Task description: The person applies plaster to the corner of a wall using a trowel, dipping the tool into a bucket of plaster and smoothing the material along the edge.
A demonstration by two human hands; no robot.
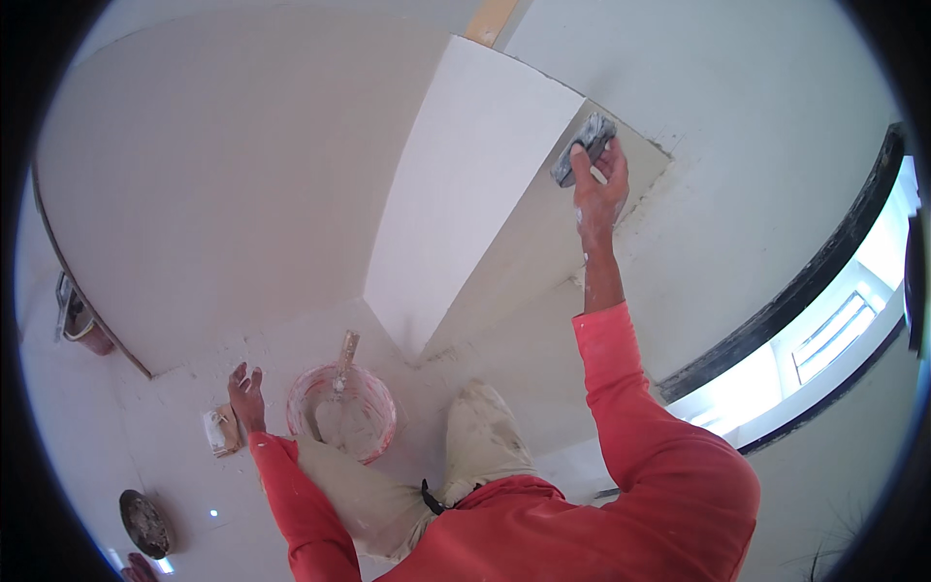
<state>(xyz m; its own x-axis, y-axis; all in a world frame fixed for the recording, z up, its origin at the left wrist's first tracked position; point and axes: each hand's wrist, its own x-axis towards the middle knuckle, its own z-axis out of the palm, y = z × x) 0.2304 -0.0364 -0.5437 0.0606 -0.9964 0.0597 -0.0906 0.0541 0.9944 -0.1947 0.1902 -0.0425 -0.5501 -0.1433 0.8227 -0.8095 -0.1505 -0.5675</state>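
Note:
My right hand (602, 184) is raised at the upper right, thumb and fingers closed around a grey sanding block (572, 167) smeared with white. The block is against a grey-beige wall strip (529, 247), close to the edge of a bright white panel (465, 155). Lower on the left, my left hand (248, 396) hangs with its fingers apart and nothing in it. Beside it stands a bucket (388, 412) with a pinkish rim and pale paste inside. A tool with a wooden handle (347, 349) sticks up from the bucket.
Near my left hand lies a small white-and-brown packet (222, 432). A dark round pan (145, 524) rests on the floor at lower left. Farther left stands a reddish pail (94, 337). A dark-edged opening (795, 320) curves along the right.

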